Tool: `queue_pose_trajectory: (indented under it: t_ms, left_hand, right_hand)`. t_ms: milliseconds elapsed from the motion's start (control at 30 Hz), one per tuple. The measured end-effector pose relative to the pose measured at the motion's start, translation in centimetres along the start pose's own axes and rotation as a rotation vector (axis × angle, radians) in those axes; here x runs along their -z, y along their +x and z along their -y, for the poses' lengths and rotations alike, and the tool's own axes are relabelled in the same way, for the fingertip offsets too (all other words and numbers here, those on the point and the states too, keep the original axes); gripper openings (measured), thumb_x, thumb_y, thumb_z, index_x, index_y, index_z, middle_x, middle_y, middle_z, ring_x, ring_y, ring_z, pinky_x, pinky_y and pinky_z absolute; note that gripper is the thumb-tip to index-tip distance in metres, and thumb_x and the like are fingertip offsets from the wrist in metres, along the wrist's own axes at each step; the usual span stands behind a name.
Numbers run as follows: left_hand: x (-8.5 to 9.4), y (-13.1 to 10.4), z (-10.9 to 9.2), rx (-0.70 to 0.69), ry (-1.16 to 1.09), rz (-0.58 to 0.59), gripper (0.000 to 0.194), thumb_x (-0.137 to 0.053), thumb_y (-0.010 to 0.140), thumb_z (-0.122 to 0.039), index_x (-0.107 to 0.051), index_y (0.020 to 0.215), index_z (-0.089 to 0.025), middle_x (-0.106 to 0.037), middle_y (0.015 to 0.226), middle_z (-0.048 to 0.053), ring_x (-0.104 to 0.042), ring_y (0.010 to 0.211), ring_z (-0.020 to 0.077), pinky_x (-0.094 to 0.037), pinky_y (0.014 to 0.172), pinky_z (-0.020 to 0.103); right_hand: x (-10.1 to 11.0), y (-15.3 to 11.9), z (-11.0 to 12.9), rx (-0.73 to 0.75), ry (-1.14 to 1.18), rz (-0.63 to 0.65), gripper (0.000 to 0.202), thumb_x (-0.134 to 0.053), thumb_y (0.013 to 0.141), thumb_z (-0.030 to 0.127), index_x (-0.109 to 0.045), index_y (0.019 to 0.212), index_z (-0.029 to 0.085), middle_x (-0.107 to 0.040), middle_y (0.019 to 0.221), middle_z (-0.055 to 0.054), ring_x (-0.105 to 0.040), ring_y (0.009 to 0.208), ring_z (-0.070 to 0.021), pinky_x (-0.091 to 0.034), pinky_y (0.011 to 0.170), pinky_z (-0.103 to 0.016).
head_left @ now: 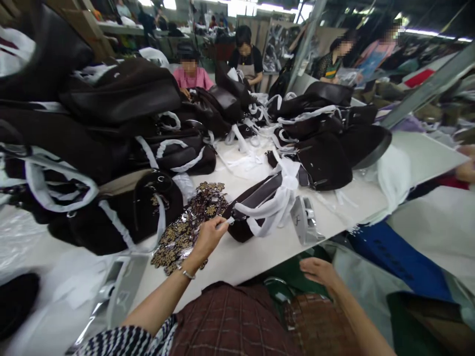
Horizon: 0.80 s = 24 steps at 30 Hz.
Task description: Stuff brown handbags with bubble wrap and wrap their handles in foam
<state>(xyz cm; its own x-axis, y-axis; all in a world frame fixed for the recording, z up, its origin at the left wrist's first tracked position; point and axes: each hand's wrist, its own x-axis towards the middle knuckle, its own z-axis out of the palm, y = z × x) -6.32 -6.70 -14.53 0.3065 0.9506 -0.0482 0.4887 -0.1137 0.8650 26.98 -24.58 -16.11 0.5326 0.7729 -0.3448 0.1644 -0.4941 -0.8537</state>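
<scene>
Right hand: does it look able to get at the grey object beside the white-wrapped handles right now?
Probably yes: the right hand is just off the near edge of the table, close to the grey object, with nothing visible between them.

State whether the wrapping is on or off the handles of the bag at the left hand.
On: the handles of the dark bag at the left hand show as white, covered loops.

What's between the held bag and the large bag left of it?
In the head view, a pile of flower-shaped pieces lies left of the held bag, with crumpled pale wrapping by the large bag.
</scene>
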Motion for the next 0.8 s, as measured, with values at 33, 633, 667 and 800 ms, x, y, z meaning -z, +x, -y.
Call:
queue_pose_trajectory:
  t_ms: [33,633,667,800]
  left_hand:
    - [0.1,-0.1,-0.1,-0.011,0.011,-0.009,0.022,-0.054,0.085,-0.03,-0.066,0.075,-0.016,-0.062,0.067,-0.002,-0.052,0.063,0.0126,-0.036,0.062,0.022]
    - [0.7,0.6,0.9,-0.136,0.059,0.041,0.014,-0.054,0.087,-0.018,-0.064,0.077,-0.017,-0.067,0.078,0.003,-0.059,0.072,0.0151,-0.041,0.071,0.025]
    - [0.7,0.7,1.0,-0.133,0.053,0.042,0.014,-0.054,0.087,-0.018,-0.064,0.077,-0.018,-0.067,0.078,0.003,-0.059,0.073,0.0152,-0.041,0.071,0.025]
    - [0.6,0.7,1.1,-0.131,0.026,0.055,0.017,-0.052,0.089,-0.021,-0.065,0.078,-0.018,-0.067,0.078,0.003,-0.058,0.074,0.0153,-0.041,0.073,0.026]
  right_hand:
    - [-2.0,-1.0,0.9,-0.057,0.045,0.128,0.043,-0.085,0.054,0.055,-0.07,0.064,0.016,-0.071,0.067,-0.012,-0.071,0.067,-0.0307,-0.058,0.061,-0.044]
    - [-22.8,-1.1,9.9,-0.078,0.666,0.251,0.034,-0.081,0.07,0.048,-0.063,0.073,0.019,-0.063,0.071,0.0,-0.059,0.068,-0.0141,-0.049,0.073,-0.031]
    - [-23.0,-1.0,9.8,-0.087,0.652,0.235,0.035,-0.081,0.069,0.049,-0.063,0.072,0.019,-0.062,0.07,0.001,-0.058,0.067,-0.0141,-0.049,0.071,-0.031]
    - [-23.5,-0.6,9.9,-0.125,0.601,0.182,0.039,-0.083,0.065,0.051,-0.062,0.069,0.018,-0.06,0.067,0.001,-0.056,0.064,-0.0138,-0.048,0.067,-0.03]
